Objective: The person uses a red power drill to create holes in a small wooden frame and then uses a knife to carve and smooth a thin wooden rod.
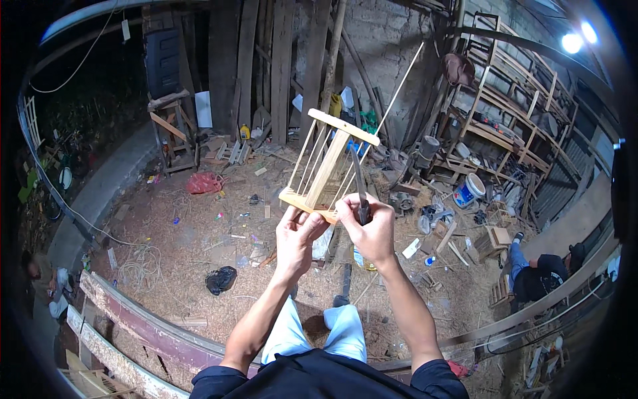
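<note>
My left hand grips the lower bar of a small wooden frame, held up in front of me. Two pale end bars are joined by a wide flat slat, with several thin rods on either side. One long thin stick runs through the frame and sticks out far past its upper bar. In my right hand is a dark knife, its blade pointing upward alongside the rods. The right thumb and forefinger press at the right end of the lower bar. What exactly they pinch there is hidden.
Shavings and scraps cover the ground, with a red plastic bag and a black bag. At right stand a wooden rack and a white-blue bucket. Another person sits at far right. Long boards lie at lower left.
</note>
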`<act>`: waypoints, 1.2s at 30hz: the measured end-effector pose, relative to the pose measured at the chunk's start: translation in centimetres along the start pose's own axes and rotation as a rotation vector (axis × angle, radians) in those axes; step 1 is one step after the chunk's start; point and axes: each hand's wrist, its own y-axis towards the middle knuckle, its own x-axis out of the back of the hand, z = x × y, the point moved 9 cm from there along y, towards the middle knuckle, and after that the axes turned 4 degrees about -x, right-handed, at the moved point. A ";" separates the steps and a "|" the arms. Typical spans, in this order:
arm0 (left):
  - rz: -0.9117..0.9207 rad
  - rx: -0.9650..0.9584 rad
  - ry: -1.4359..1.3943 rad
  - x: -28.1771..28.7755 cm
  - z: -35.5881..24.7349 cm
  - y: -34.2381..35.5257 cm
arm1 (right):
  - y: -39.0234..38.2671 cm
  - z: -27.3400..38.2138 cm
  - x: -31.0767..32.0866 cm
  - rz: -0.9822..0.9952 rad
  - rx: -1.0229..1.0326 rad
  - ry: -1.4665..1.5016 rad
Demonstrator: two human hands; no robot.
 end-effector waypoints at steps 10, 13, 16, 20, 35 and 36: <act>-0.011 -0.013 0.020 0.3 -0.3 0.0 | -0.3 -0.8 -0.3 -0.002 -0.006 0.072; -0.037 0.001 0.025 0.5 0.0 0.0 | -0.3 -0.5 -0.1 -0.007 0.008 0.017; -0.041 -0.003 0.019 0.5 0.1 0.0 | -0.2 -0.2 0.0 -0.007 0.021 -0.046; -0.030 -0.024 0.034 0.5 0.0 0.2 | 0.0 -0.1 -0.3 0.065 -0.024 -0.047; -0.070 0.011 -0.062 0.4 2.7 1.9 | -1.5 -6.1 -0.1 -0.152 -0.138 0.039; -0.068 0.015 -0.054 0.5 2.9 2.1 | -1.3 -5.9 -0.1 -0.152 -0.133 0.025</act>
